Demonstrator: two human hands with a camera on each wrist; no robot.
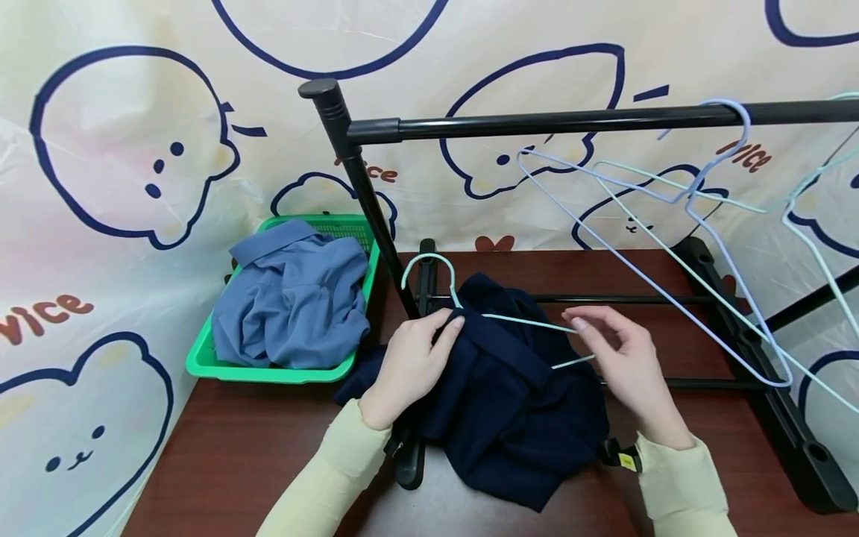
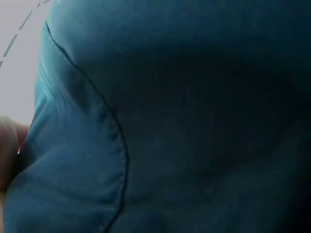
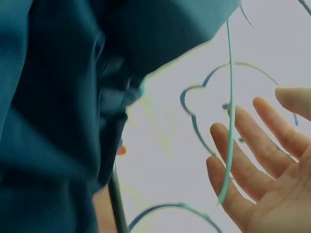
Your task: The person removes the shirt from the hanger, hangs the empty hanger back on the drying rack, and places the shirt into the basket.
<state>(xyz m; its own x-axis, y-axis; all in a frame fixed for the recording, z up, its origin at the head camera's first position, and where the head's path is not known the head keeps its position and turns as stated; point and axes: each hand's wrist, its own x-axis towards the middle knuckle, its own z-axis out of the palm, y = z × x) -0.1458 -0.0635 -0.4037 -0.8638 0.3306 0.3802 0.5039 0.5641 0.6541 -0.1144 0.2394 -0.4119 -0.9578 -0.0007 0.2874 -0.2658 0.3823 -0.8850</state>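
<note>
A navy shirt (image 1: 510, 418) lies bunched at the foot of a black rack, with a mint-green hanger (image 1: 526, 322) partly inside it. The hanger's hook stands above the collar. My left hand (image 1: 411, 365) pinches the shirt at the collar, just below the hook. At the hanger's right corner is my right hand (image 1: 624, 362). In the right wrist view its fingers (image 3: 262, 150) are spread and loosely bent, and the hanger wire (image 3: 231, 121) passes across them. Shirt fabric (image 2: 194, 126) fills most of the left wrist view, hiding the left fingertips there.
A green basket (image 1: 278, 375) holding a crumpled blue shirt (image 1: 291, 298) stands to the left. Over the table, the black rack's bar (image 1: 537, 123) carries a lilac hanger (image 1: 721, 242) and mint-green hangers (image 1: 815, 253) at the right. A patterned curtain (image 1: 221, 298) hangs behind.
</note>
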